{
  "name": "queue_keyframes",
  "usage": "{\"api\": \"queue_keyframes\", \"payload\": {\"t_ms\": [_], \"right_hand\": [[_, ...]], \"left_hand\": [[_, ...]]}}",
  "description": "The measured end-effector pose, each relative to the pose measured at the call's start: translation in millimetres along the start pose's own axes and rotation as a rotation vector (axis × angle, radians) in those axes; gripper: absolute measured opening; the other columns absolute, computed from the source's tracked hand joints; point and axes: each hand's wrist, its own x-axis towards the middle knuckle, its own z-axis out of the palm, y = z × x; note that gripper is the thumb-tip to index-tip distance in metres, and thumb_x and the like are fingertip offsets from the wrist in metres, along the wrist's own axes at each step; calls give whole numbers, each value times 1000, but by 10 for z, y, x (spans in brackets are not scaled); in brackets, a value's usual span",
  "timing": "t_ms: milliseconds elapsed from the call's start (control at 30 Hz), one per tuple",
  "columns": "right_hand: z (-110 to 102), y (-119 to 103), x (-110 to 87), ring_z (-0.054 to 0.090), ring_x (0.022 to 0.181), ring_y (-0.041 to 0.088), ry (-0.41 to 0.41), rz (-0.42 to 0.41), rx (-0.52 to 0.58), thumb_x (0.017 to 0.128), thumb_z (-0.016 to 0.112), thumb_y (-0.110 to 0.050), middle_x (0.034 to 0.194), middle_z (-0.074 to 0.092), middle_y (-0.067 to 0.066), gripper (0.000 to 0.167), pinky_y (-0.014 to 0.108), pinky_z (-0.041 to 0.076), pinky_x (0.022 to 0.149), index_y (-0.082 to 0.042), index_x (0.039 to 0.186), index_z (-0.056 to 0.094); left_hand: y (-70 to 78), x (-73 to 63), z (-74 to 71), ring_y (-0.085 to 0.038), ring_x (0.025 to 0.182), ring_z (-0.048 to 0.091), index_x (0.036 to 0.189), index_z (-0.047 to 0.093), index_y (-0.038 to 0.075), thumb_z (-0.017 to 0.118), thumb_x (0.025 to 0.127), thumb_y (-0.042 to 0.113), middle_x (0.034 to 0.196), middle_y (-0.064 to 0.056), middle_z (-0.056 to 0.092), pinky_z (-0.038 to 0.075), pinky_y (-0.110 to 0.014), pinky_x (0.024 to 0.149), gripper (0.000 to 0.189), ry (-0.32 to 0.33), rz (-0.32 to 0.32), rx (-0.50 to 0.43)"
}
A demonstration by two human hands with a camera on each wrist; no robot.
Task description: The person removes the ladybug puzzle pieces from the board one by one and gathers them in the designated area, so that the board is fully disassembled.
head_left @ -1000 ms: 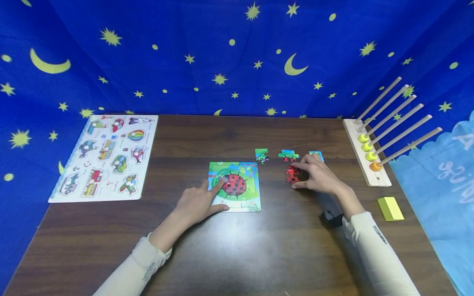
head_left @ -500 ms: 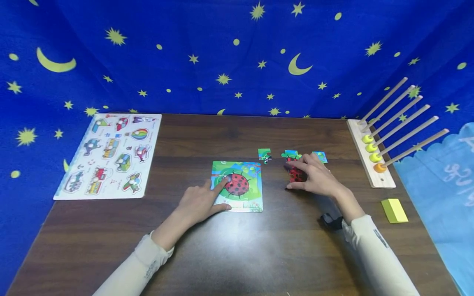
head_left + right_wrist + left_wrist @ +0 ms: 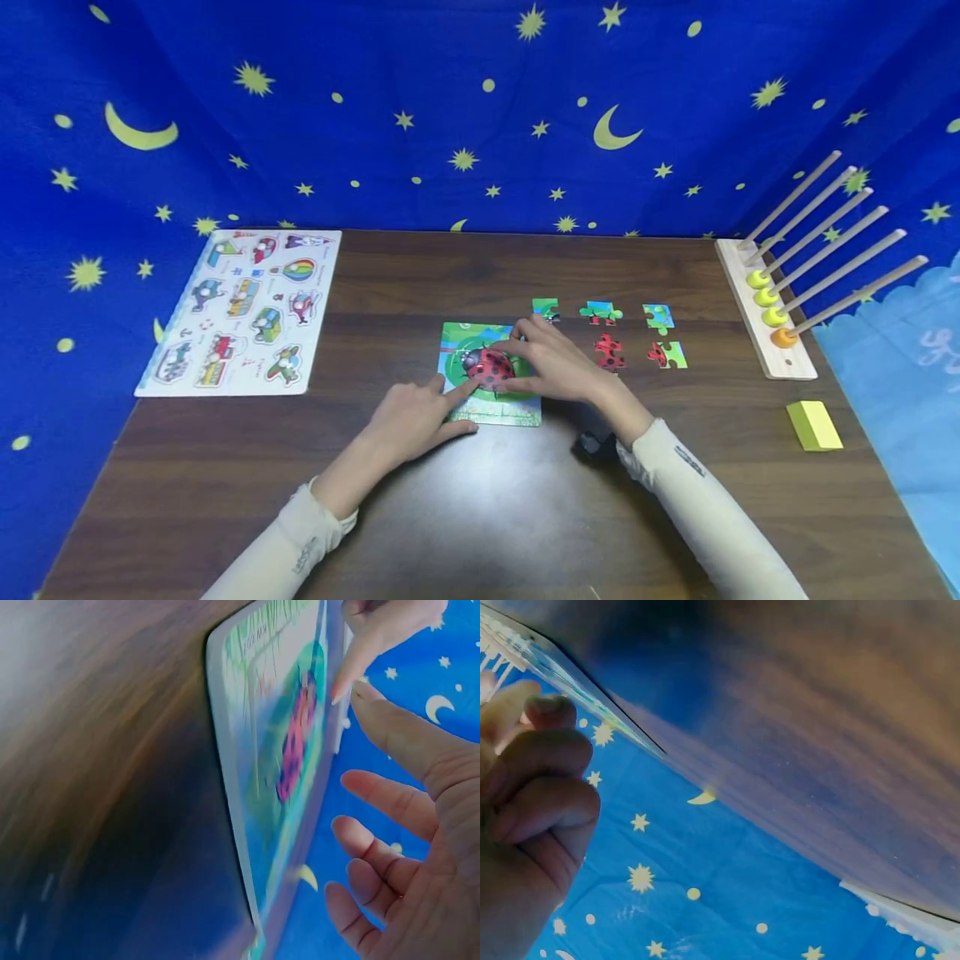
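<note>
A square ladybug puzzle board point(image 3: 463, 411) lies flat on the table. My left hand point(image 3: 408, 421) rests at its lower left, the extended index finger touching the ladybug picture; in the left wrist view the other fingers point(image 3: 555, 799) are curled. Over the board's right side is my right hand point(image 3: 558, 367), fingers loosely bent with nothing visible between them; it hides part of the picture. Right of the board lie loose jigsaw pieces: a green one point(image 3: 545, 307) partly behind my right hand, a green-and-red one point(image 3: 602, 313), a blue-green one point(image 3: 658, 317), and two red spotted ones point(image 3: 610, 353).
A white peg puzzle board point(image 3: 247, 312) with vehicle pictures lies at the far left. At the right stand a wooden bead rack point(image 3: 768, 321) with tall rods and a yellow block point(image 3: 813, 425). A blue star-patterned cloth point(image 3: 420, 108) hangs behind the table.
My right hand has left the red spotted pieces and moved left onto the ladybug board. Those pieces stay on the table, below the upper row. My left hand stays at the board.
</note>
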Motion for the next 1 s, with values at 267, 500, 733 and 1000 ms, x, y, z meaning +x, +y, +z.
{"api": "queue_keyframes", "payload": {"t_ms": [267, 500, 733, 1000], "right_hand": [[183, -65, 243, 38, 92, 19, -44, -8, 27, 82, 79, -45, 103, 55, 4, 62, 31, 36, 73, -14, 133, 65], [248, -78, 292, 36, 97, 19, -112, 15, 50, 81, 79, -49, 106, 51, 3, 69, 31, 35, 74, -17, 139, 59], [261, -63, 265, 36, 97, 18, -93, 34, 72, 78, 81, -49, 108, 52, 3, 69, 30, 33, 74, -17, 137, 62], [285, -44, 246, 37, 95, 18, -44, 69, 131, 73, 87, -44, 106, 54, 2, 67, 32, 36, 76, -15, 130, 67]], "left_hand": [[6, -99, 87, -12, 45, 38, 150, 46, 31, 53, 95, 60, 104, -14, 63, 38, -29, 46, 62, 10, 36, 20], [-37, -110, 131, -12, 46, 43, 147, 49, 32, 51, 100, 52, 124, -21, 63, 46, -31, 50, 52, 11, 30, -18], [-60, -86, 140, -14, 48, 46, 142, 55, 33, 55, 100, 45, 115, -18, 65, 48, -34, 52, 44, 39, 31, -92], [-91, -77, 130, -13, 49, 42, 142, 56, 32, 57, 99, 43, 102, -14, 63, 45, -33, 49, 44, 48, 30, -128]]}}
